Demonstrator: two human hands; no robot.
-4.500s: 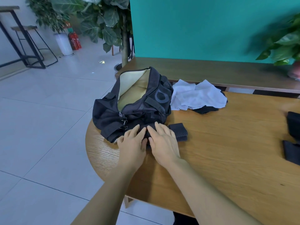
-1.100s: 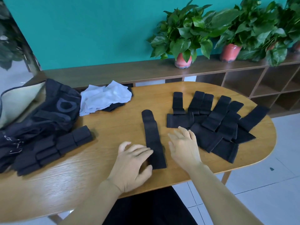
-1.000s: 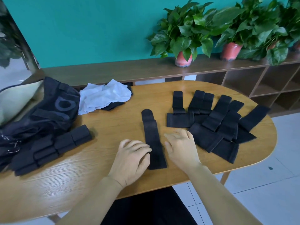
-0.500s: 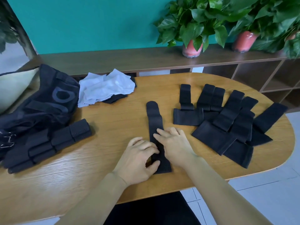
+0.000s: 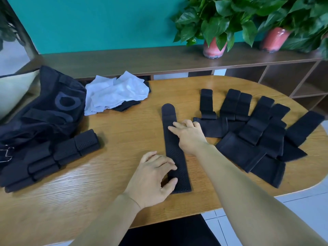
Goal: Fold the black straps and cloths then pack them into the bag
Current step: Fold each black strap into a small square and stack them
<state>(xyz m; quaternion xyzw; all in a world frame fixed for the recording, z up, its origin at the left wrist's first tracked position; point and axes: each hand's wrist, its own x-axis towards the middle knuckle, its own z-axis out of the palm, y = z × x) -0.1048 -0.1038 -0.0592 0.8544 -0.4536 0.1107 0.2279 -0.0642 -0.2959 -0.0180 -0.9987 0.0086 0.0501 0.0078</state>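
A long black perforated strap point(image 5: 174, 151) lies flat, running away from me at the table's middle. My left hand point(image 5: 154, 176) rests on its near end, fingers on the left edge and thumb on the fabric. Farther up, my right hand point(image 5: 189, 136) presses on the strap's middle with fingers spread. Several unfolded black straps point(image 5: 257, 132) fan out at the right. A row of folded black straps point(image 5: 53, 157) sits at the left, beside the open black bag point(image 5: 46, 112). White and black cloths point(image 5: 115, 94) lie crumpled behind.
The oval wooden table point(image 5: 115, 174) ends close to me and curves off at the right. A low wooden shelf point(image 5: 177, 59) with potted plants point(image 5: 213, 23) runs behind it along a teal wall. White tiled floor shows at lower right.
My right hand has slid farther up the strap, away from my left hand, which stays at the near end. Earlier I was at the bag with the folded straps.
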